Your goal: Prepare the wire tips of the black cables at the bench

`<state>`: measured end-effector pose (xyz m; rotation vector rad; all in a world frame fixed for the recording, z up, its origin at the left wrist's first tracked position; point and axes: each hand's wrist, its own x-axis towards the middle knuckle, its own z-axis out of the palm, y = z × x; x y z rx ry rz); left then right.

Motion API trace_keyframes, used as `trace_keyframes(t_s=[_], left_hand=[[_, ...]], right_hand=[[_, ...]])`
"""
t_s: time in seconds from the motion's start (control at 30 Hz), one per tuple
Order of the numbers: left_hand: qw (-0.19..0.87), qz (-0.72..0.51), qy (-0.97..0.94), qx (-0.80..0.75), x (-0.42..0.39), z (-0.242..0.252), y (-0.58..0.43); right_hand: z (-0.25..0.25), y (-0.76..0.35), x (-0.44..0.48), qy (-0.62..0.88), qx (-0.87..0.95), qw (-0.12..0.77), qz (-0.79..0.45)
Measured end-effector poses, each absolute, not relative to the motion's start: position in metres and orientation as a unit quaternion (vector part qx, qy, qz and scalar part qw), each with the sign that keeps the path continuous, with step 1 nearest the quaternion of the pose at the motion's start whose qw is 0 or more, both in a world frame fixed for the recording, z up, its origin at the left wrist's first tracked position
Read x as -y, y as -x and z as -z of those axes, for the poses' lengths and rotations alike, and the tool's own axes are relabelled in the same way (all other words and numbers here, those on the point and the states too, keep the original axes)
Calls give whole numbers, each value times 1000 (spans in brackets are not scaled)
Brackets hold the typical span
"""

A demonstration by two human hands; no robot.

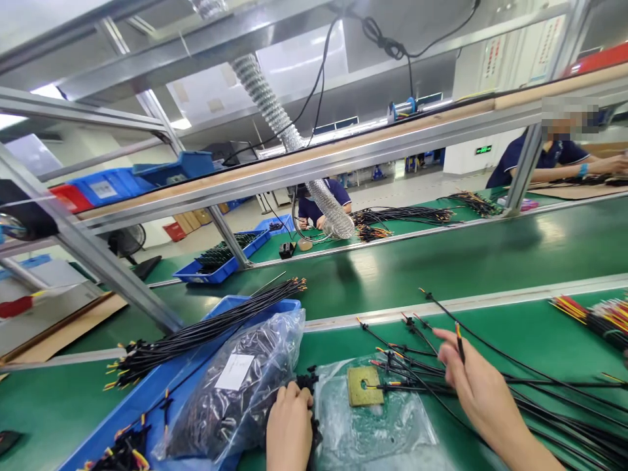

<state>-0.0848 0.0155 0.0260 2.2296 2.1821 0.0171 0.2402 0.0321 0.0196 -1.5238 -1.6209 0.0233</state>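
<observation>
My right hand (475, 389) pinches a black cable (460, 347) near its stripped end, where orange and yellow wire tips stick up. Beneath it, several long black cables (564, 399) lie fanned across the bench, many with small black fittings near their ends. My left hand (290, 425) is closed, fingers curled down into a heap of small black parts (308, 379); what the fingertips grip is hidden. Between the hands, a yellowish square block (366, 386) with a hole rests on a clear plastic sheet (338, 425). One cable's wire tip lies at that hole.
Left of my left hand, a clear bag of dark parts (235, 379) with a white label lies in a blue tray (142, 386). A black cable bundle (210, 320) crosses the tray. Coloured wires (596, 320) lie far right. Metal framing (314, 167) spans ahead; two co-workers sit beyond.
</observation>
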Motion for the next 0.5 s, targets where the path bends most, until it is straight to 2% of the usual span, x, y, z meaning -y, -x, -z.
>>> trace_keyframes(t_s=[0.1,0.2,0.37,0.5], left_hand=[[-3,30,-728,-685,-15,-24,82],[-26,71,-726,-684,-16,-20,82],[-21,61,-732,-678,-19,-13,87],[8,-51,-754,-655,-23,-11,103]], right_hand=[[-14,-223,-12,550,682,460,-142],[-4,-206,2,513,717,432,-192],[7,-194,12,464,761,407,-201],[10,-188,11,423,789,406,-185]])
